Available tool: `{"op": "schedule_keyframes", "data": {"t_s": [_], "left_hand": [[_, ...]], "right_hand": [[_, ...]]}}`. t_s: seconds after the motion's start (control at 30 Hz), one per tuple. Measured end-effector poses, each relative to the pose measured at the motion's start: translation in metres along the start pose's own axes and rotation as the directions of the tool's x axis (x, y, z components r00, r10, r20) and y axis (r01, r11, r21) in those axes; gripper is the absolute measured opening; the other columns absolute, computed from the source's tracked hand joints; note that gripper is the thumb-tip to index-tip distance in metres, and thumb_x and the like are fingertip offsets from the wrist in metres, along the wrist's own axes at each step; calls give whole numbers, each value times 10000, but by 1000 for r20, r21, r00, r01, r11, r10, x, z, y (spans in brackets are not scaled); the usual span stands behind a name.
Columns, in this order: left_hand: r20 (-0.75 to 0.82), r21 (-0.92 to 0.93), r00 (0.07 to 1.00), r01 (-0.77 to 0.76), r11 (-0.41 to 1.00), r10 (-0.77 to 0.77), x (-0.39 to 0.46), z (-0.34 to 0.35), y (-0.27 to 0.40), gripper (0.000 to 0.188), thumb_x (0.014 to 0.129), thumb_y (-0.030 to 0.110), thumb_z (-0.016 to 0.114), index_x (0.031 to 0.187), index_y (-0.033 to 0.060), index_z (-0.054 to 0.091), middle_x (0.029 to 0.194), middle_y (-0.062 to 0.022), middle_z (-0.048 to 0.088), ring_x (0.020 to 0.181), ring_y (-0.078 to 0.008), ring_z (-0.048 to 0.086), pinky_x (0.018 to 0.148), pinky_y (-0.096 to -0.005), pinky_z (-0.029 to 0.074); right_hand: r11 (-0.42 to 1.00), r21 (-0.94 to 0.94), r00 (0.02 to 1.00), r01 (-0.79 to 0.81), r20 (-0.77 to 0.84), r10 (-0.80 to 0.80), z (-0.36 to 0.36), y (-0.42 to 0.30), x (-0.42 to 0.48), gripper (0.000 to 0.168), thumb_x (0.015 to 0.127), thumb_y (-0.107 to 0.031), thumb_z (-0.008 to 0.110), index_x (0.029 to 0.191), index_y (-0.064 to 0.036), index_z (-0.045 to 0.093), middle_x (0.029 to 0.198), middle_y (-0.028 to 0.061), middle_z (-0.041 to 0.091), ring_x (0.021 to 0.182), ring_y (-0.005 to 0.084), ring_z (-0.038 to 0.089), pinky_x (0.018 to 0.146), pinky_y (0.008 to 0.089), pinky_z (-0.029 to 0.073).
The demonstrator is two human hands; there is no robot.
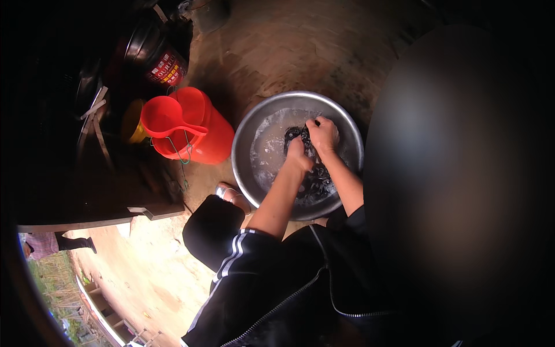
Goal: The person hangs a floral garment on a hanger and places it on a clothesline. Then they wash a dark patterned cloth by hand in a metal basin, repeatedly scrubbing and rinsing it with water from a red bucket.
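A wide round metal basin (241, 149) stands on the floor in front of me, holding cloudy, sudsy water (271, 141). In it lies a dark wet cloth (318, 182), partly under the surface and wrinkled. My right hand (325, 132) grips a bunched part of the cloth on the basin's right side, its fingers curled. Just left of it and lower, my left hand (299, 154) holds the cloth too, thumb side up. Some fingers of the left hand are hidden by the hand itself and the cloth.
Left of the basin stands a red plastic bucket (217, 139) with a red ladle (162, 115) across its top. Behind are a yellow container (134, 121) and a printed paint-type bucket (167, 67). A person (47, 245) is outside at lower left. A large blur covers the right.
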State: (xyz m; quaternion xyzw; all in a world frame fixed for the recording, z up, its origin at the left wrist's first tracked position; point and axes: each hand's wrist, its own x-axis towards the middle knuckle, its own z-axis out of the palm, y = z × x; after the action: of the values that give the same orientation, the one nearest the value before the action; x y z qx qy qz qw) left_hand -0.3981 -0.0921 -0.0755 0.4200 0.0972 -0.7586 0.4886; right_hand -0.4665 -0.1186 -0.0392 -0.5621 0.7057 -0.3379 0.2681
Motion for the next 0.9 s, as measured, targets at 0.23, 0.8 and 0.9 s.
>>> {"op": "schedule_keyframes", "data": {"t_s": [0.23, 0.8, 0.9], "left_hand": [[129, -210, 977, -141, 968, 170, 36, -41, 23, 238, 900, 283, 414, 883, 108, 574, 796, -89, 594, 745, -252, 556, 668, -384, 474], [500, 783, 866, -456, 423, 7, -58, -8, -55, 273, 832, 235, 629, 978, 9, 589, 851, -33, 596, 795, -113, 530, 714, -236, 423], [563, 520, 826, -339, 784, -16, -69, -17, -53, 356, 840, 259, 627, 1090, 23, 537, 988, -44, 578, 888, -122, 538, 783, -247, 434]], "right_hand": [[935, 314, 966, 163, 139, -216, 6, -11, -59, 207, 721, -196, 584, 656, 0, 568, 590, 171, 574, 532, 238, 575, 539, 345, 437], [924, -57, 502, 379, 851, -153, -29, 6, 15, 358, 739, -149, 606, 1030, 58, 583, 944, 141, 628, 903, 205, 575, 801, 305, 441], [967, 182, 571, -177, 820, -50, -46, -2, 14, 238, 743, -114, 601, 949, 4, 613, 846, 63, 625, 760, 141, 581, 664, 265, 470]]}}
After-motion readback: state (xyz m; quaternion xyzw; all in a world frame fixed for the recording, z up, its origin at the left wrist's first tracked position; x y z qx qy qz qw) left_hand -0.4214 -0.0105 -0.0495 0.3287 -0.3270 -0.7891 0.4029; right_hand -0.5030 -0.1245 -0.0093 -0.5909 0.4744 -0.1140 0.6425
